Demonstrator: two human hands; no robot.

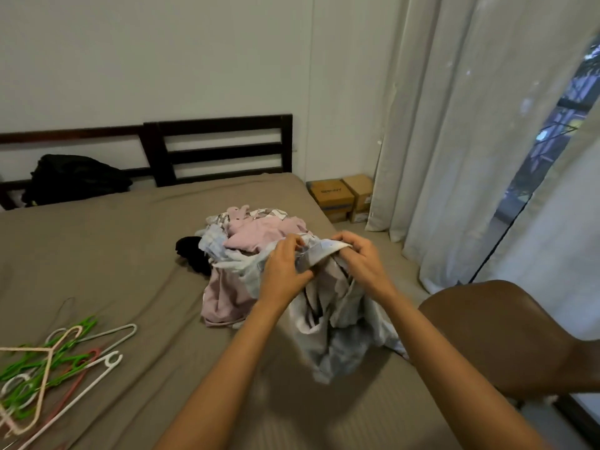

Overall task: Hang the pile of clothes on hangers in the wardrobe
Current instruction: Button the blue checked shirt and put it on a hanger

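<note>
A pile of clothes (256, 235) in pink, pale blue and black lies on the bed (113, 261). Just in front of it I hold up a pale blue-grey shirt (337, 323), which hangs down toward the bed's near edge. My left hand (285, 271) grips the shirt near its collar. My right hand (360, 258) pinches the collar band from the other side. A heap of plastic hangers (48, 371) in green, white, pink and grey lies on the bed at the lower left. No wardrobe shows in this view.
A dark wooden headboard (220, 147) stands against the wall, with a black bag (74, 178) beside it. Cardboard boxes (344, 196) sit on the floor by the long curtains (470, 141). A brown chair (506, 339) stands at the right, close to my arm.
</note>
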